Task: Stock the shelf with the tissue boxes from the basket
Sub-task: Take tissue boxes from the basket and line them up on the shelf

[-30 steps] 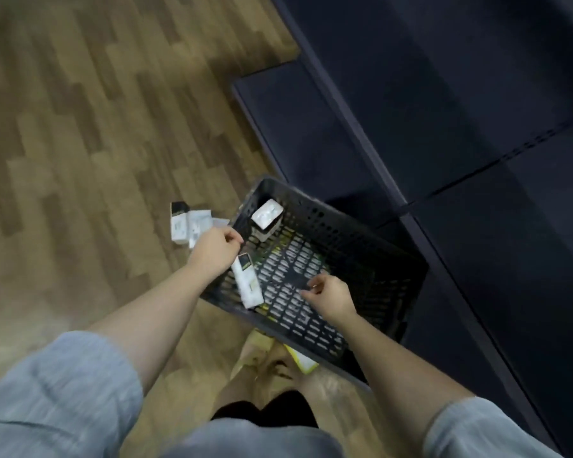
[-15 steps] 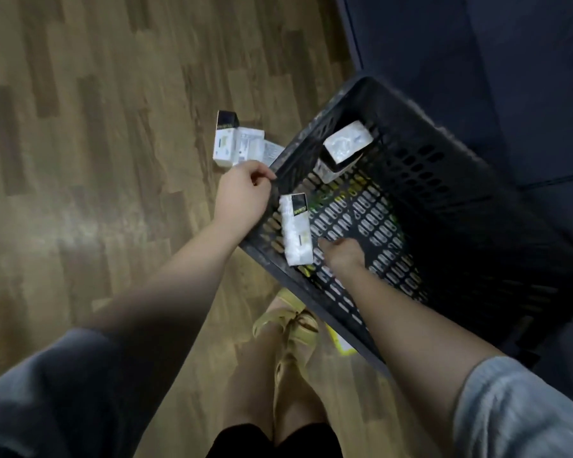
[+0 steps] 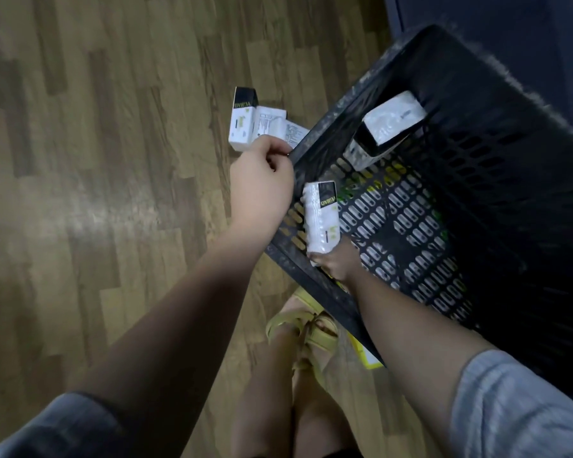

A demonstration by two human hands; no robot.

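Observation:
A black slotted plastic basket [image 3: 497,104] is tilted up off the wooden floor. My left hand [image 3: 262,183] is closed around its near-left rim. Inside, my right hand [image 3: 336,264] grips the lower end of a white tissue pack [image 3: 321,219] with a black top, which stands against the basket's left wall. A second tissue pack [image 3: 386,130] leans in the far corner of the basket. Several more tissue packs [image 3: 255,120] lie on the floor just outside the rim, beyond my left hand.
The dark shelf unit [image 3: 497,14] rises behind the basket at the upper right. My feet in yellow sandals [image 3: 306,328] stand under the basket's near edge, next to a yellow item [image 3: 368,357] on the floor. Wooden floor [image 3: 96,160] spreads to the left.
The view has dropped closer to the basket. My right hand slid left across the basket bottom and took hold of the tissue pack's lower end. My left hand stayed on the rim.

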